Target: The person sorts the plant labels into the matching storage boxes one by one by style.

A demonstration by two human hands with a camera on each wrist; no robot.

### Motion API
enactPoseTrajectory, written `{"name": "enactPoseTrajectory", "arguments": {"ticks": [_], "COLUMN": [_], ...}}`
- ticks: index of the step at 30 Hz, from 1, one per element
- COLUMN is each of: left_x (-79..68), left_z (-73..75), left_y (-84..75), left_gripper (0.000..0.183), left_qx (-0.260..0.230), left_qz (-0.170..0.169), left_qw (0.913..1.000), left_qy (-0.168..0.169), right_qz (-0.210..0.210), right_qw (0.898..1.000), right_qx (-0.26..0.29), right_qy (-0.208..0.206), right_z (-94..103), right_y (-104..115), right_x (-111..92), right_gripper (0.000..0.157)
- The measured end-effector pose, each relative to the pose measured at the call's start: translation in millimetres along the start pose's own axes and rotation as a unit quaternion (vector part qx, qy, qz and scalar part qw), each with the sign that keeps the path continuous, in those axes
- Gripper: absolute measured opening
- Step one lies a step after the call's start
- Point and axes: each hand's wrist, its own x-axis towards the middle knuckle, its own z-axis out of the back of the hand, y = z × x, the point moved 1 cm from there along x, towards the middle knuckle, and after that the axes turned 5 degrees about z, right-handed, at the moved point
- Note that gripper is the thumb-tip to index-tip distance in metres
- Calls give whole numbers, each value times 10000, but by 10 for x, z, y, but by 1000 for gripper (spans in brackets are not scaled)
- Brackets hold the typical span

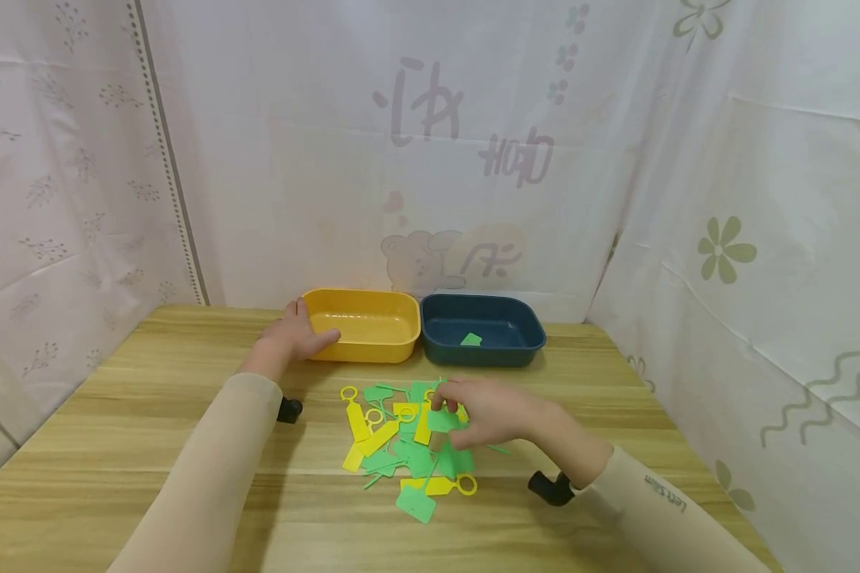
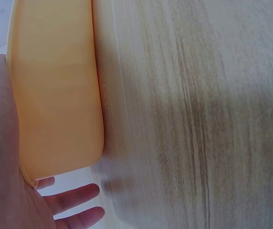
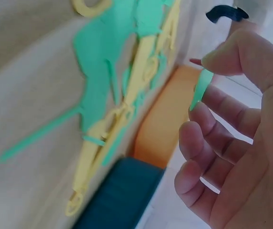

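We see a table (image 1: 150, 382) with a streaked wood grain. Near its far edge we find a yellow tub (image 1: 373, 352) and, just beside it towards the far right corner, a blue tub (image 1: 483, 356). Nearer us, roughly midway between the left and right edges, yellow tags (image 1: 380, 438) and green tags (image 1: 416, 504) overlap loosely.

Bright, diffuse light fills the head view evenly; soft shadow falls on the worktop (image 1: 150, 382) toward 7 o'clock beside the left sleeve (image 1: 208, 469), and faint glints mark the yellow tub (image 1: 361, 352). The left wrist view is dimmer, bluish and hazy, a smudgy shadow near 6 o'clock. The right wrist view blurs the tags (image 3: 96, 71) at 11 o'clock.
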Motion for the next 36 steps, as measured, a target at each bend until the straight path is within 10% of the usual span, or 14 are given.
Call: {"name": "enactPoseTrajectory", "arguments": {"ticks": [15,36], "left_x": [-35,-23], "left_z": [40,12], "left_y": [-32,-2], "left_gripper": [117,117], "left_qx": [45,-49], "left_qz": [-38,23], "left_qw": [10000,10000], "left_qy": [34,-13], "right_qz": [-714,-1807], "right_qw": [9950,9735], "right_qx": [-337,-94], "right_qy": [-610,-1396], "right_z": [472,796], "right_y": [-154,-948], "right_x": [195,308], "right_gripper": [43,52]}}
